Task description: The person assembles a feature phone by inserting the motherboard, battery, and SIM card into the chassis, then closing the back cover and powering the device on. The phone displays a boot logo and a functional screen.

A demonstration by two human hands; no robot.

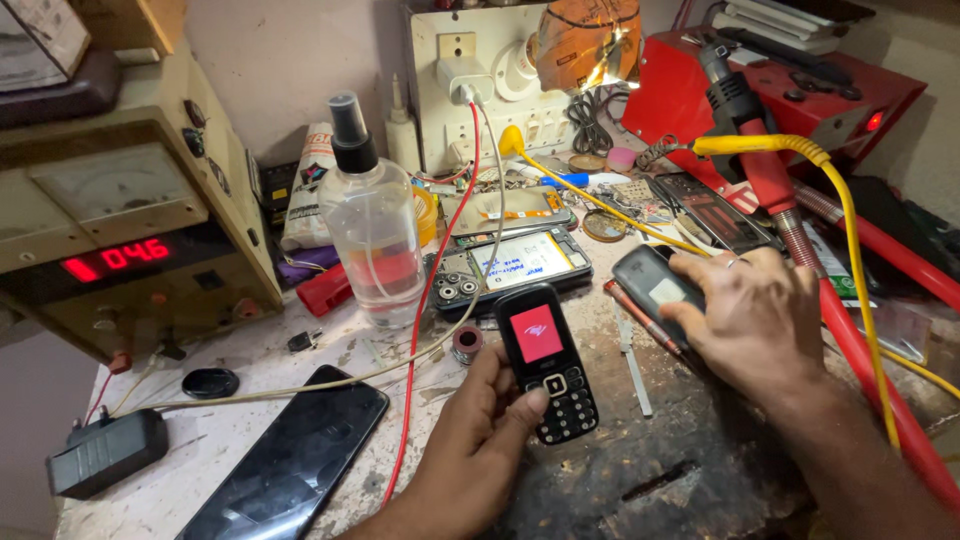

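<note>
cluttered bench [300,360]: left hand [478,440] holds keypad phone [546,362], screen red.

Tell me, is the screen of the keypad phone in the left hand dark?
No, the keypad phone held by the left hand has a lit red screen, with the thumb on its keys.

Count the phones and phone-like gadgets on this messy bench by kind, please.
Keypad phone with lit red screen, in the left hand: 1
Dark phone part under the right hand: 1
Black smartphone lying flat: 1
Opened smartphones with insides showing: 2
Total: 5
</note>
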